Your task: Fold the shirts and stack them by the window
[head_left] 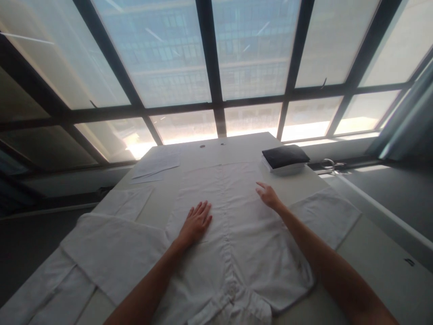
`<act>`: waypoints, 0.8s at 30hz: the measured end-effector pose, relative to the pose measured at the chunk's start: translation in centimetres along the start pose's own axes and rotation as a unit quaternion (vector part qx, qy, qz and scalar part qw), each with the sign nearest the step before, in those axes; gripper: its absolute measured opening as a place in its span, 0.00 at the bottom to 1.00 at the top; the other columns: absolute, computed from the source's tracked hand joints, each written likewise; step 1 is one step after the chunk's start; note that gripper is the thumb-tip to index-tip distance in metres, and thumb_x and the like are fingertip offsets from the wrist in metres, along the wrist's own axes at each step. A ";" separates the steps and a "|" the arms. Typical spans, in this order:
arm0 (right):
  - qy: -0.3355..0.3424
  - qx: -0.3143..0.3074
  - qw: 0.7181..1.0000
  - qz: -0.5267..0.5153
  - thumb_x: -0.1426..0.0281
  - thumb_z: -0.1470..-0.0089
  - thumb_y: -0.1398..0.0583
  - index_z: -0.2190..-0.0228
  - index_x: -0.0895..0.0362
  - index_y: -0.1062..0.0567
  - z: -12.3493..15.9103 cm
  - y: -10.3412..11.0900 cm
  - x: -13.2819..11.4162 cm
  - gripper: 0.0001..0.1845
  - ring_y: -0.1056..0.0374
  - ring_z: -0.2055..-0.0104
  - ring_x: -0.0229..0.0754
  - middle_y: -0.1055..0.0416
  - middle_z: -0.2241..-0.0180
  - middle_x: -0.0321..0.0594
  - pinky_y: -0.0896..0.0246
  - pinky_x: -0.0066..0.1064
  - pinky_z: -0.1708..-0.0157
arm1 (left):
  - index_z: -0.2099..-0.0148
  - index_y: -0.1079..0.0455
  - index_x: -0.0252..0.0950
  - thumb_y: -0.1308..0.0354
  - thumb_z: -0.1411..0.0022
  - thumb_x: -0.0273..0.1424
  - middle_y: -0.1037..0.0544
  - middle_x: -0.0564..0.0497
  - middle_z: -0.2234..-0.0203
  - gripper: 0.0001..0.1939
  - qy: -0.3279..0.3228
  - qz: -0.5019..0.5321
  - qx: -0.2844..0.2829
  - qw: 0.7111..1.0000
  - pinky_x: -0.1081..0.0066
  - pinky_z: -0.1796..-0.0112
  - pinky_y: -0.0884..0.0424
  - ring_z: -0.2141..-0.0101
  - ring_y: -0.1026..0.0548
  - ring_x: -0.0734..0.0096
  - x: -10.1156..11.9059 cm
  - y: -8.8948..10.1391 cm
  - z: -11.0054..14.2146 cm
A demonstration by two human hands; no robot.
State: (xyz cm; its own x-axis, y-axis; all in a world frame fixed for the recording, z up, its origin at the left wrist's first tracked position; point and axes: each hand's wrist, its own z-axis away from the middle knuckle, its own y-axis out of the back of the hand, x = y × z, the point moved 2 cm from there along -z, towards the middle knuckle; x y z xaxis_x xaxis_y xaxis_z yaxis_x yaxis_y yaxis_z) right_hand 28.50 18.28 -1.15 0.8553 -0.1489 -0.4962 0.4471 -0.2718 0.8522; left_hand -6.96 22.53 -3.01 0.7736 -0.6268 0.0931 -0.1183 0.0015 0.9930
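Note:
A white button-front shirt [237,234] lies spread on the white table, its collar toward me and its hem toward the window. My left hand [196,221] rests flat on the shirt, left of the button strip, with fingers spread. Near the shirt's right edge is my right hand [268,195], its index finger stretched out and the other fingers partly curled. Nothing shows in either hand. One sleeve [326,212] reaches out to the right, beyond my right forearm. Another white sleeve [118,253] extends to the left.
More folded white cloth [43,289] lies at the table's left edge. Sheets of paper [157,162] are at the far left. A black folded item [286,156] sits on a white stack at the far right. Large framed windows [253,49] stand behind the table [237,146].

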 end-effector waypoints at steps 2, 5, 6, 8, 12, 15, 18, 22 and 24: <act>0.002 0.026 0.999 -0.022 0.67 0.35 0.52 0.38 0.62 0.33 0.2 1.8 1.1 0.28 0.37 0.37 0.44 0.33 0.39 0.48 0.45 0.35 0.38 | 0.28 0.48 0.39 0.62 0.26 0.43 0.49 0.48 0.30 0.30 -0.001 0.003 -0.001 1.000 0.51 0.34 0.53 0.31 0.52 0.60 0.0 0.0 -0.1; 0.003 0.099 0.992 -0.073 0.65 0.39 0.47 0.42 0.62 0.28 1.6 4.8 4.3 0.27 0.34 0.40 0.49 0.29 0.43 0.51 0.43 0.39 0.39 | 0.28 0.48 0.37 0.62 0.26 0.43 0.49 0.46 0.30 0.30 -0.001 0.004 -0.005 1.000 0.50 0.34 0.52 0.31 0.52 0.58 -0.1 0.0 -0.2; -0.004 0.127 0.988 -0.084 0.65 0.41 0.46 0.44 0.62 0.26 2.3 5.8 5.7 0.26 0.33 0.41 0.50 0.28 0.44 0.51 0.42 0.40 0.39 | 0.28 0.48 0.37 0.62 0.26 0.42 0.48 0.45 0.30 0.30 -0.001 0.004 -0.005 1.000 0.50 0.35 0.52 0.31 0.52 0.58 -0.1 -0.1 -0.2; -0.037 0.174 0.981 -0.076 0.66 0.43 0.44 0.46 0.63 0.25 4.1 7.7 9.0 0.26 0.31 0.42 0.52 0.26 0.46 0.53 0.41 0.41 0.40 | 0.28 0.48 0.37 0.61 0.26 0.42 0.48 0.46 0.30 0.30 0.000 0.003 -0.003 1.000 0.51 0.35 0.52 0.31 0.52 0.58 -0.2 -0.2 -0.3; -0.149 0.236 0.960 0.009 0.70 0.46 0.45 0.48 0.67 0.24 8.4 10.8 16.1 0.26 0.30 0.44 0.56 0.26 0.48 0.58 0.39 0.44 0.42 | 0.28 0.47 0.37 0.60 0.26 0.42 0.47 0.46 0.30 0.29 -0.004 0.001 0.009 1.000 0.50 0.35 0.51 0.31 0.51 0.57 -0.5 -0.5 -0.4; -0.213 0.250 0.941 0.075 0.72 0.48 0.45 0.48 0.68 0.24 11.3 12.4 20.0 0.27 0.28 0.49 0.56 0.25 0.51 0.60 0.35 0.42 0.47 | 0.28 0.46 0.38 0.61 0.26 0.42 0.47 0.46 0.30 0.29 -0.008 0.000 0.017 1.000 0.50 0.35 0.50 0.31 0.50 0.57 -0.7 -0.6 -0.5; -0.236 0.248 0.931 0.128 0.72 0.49 0.45 0.49 0.70 0.23 12.9 13.3 22.0 0.26 0.27 0.51 0.56 0.24 0.54 0.62 0.35 0.42 0.49 | 0.28 0.47 0.37 0.61 0.26 0.42 0.47 0.46 0.30 0.30 -0.007 -0.001 0.014 1.000 0.50 0.35 0.50 0.31 0.50 0.57 -0.8 -0.7 -0.6; -0.243 0.214 0.925 0.201 0.71 0.48 0.43 0.50 0.73 0.24 13.5 13.4 22.6 0.27 0.28 0.50 0.58 0.24 0.55 0.65 0.38 0.44 0.48 | 0.28 0.47 0.37 0.61 0.26 0.42 0.47 0.46 0.30 0.30 -0.010 0.000 0.014 1.000 0.50 0.35 0.51 0.31 0.50 0.57 -0.8 -0.6 -0.5; -0.249 0.183 0.922 0.232 0.71 0.48 0.43 0.50 0.74 0.25 13.5 13.1 22.6 0.26 0.28 0.51 0.59 0.24 0.57 0.66 0.38 0.45 0.49 | 0.28 0.47 0.37 0.61 0.26 0.42 0.47 0.46 0.30 0.30 -0.010 0.000 0.015 1.000 0.50 0.35 0.51 0.31 0.50 0.57 -0.9 -0.7 -0.5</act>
State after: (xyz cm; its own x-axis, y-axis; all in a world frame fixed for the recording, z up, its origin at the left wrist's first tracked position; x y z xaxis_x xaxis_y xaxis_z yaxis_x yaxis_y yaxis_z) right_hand 50.17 -1.48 -3.42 0.6652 -0.7236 -0.1844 -0.1329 -0.3577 0.9243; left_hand -7.22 23.46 -3.72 0.7615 -0.6417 0.0917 -0.1375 -0.0217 0.9903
